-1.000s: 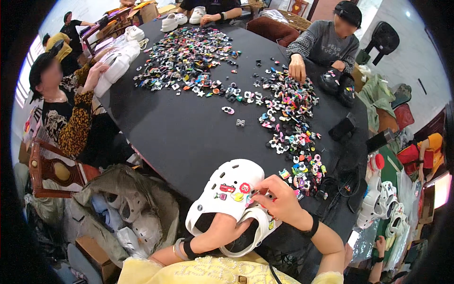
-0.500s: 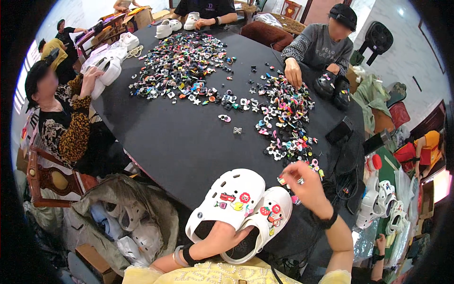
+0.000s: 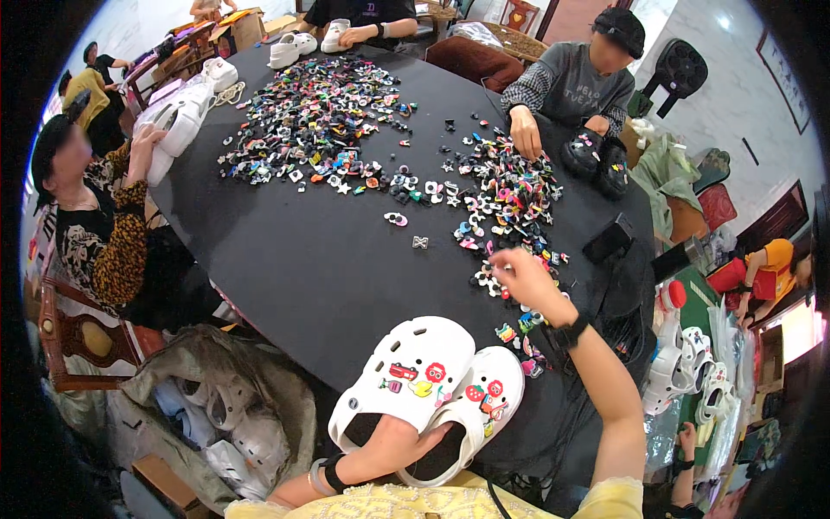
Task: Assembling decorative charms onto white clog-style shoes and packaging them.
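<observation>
My left hand is closed round a pair of white clogs, its fingers inside the opening of the left white clog and its thumb at the right white clog. Colourful shoe charms sit on the uppers of both: red, yellow and purple shapes, a strawberry among them. My right hand is over the near part of a long pile of loose charms, fingers curled in a pinch. Whatever lies between those fingertips is too small to make out.
A larger charm pile covers the far side of the black table. Co-workers sit at left, far side and right, with white clogs and black clogs. A sack of white clogs stands lower left; cables lie at right.
My right hand has moved forward and left, from the pile's near end to farther up it. My left hand still holds the clogs. The whole view has shifted slightly.
</observation>
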Demonstrator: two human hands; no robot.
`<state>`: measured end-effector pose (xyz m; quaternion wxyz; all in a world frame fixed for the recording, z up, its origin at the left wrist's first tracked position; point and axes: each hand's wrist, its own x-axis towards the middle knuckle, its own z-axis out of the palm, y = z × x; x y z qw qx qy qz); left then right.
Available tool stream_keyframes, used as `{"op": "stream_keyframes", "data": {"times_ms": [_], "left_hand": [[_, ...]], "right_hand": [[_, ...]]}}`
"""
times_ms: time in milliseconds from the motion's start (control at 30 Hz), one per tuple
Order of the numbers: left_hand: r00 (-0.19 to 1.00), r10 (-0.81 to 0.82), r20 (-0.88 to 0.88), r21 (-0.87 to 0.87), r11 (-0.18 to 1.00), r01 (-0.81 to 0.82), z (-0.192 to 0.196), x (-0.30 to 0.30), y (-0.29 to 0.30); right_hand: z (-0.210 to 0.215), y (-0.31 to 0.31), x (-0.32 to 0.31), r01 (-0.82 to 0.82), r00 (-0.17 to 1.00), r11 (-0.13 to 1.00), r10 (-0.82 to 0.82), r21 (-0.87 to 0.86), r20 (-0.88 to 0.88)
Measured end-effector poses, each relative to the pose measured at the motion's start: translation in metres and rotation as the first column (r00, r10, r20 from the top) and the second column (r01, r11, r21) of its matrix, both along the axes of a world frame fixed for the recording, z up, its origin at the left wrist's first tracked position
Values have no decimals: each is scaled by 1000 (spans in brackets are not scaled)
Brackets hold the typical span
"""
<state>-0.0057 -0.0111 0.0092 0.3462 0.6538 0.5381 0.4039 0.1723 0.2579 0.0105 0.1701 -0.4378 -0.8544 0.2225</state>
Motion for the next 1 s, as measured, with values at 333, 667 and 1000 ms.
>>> {"op": "stream_keyframes", "data": {"times_ms": [333, 667, 1000], "left_hand": [[999, 14, 30, 6, 1000, -14, 0, 1, 0], [1000, 15, 1, 33, 999, -15, 0, 2, -3], [999, 52, 12, 56, 997, -53, -1, 5, -3]], "right_hand": [[-33, 68, -50, 225, 955, 955, -255, 191, 152], [2, 46, -27, 75, 930, 910, -211, -408, -301], [74, -60, -21, -207, 939, 656, -76, -726, -336]]}}
